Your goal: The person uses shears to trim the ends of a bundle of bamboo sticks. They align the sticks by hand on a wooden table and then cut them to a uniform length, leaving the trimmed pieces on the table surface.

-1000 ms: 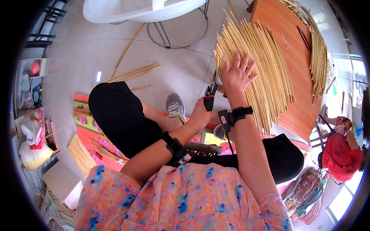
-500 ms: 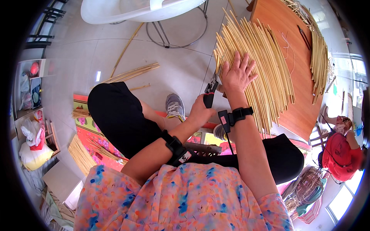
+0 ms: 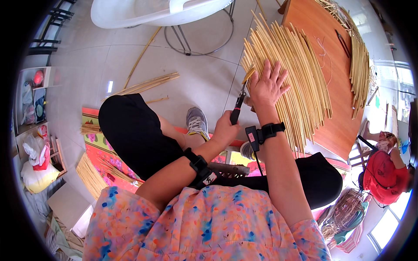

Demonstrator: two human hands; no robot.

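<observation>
A mat of pale yellow reed stalks (image 3: pixel 300 82), laid side by side, rests along the left part of the brown wooden table (image 3: pixel 335 126) and reaches past its edge. My right hand (image 3: pixel 266 89) lies flat on the mat's left side, fingers spread. In my closed left hand (image 3: pixel 225 130) are pliers (image 3: pixel 237 106) with black-and-red handles. Their metal jaws point up and away, next to the mat's left edge and my right fingers. At the jaws sits a short, tilted piece of stalk (image 3: pixel 248 75); whether it is cut free I cannot tell.
A second pair of pliers (image 3: pixel 343 42) and thin white string (image 3: pixel 323 50) lie on the table, beside another reed bundle (image 3: pixel 359 74). Loose stalks (image 3: pixel 150 82) lie on the tiled floor. A white basin (image 3: pixel 148 15) on a metal stand is at the far side. A red bag (image 3: pixel 383 178) is at right.
The pliers' handles have come together in my left hand, which has shifted slightly. A stalk end at the jaws now sticks out tilted. My right hand stays flat on the mat.
</observation>
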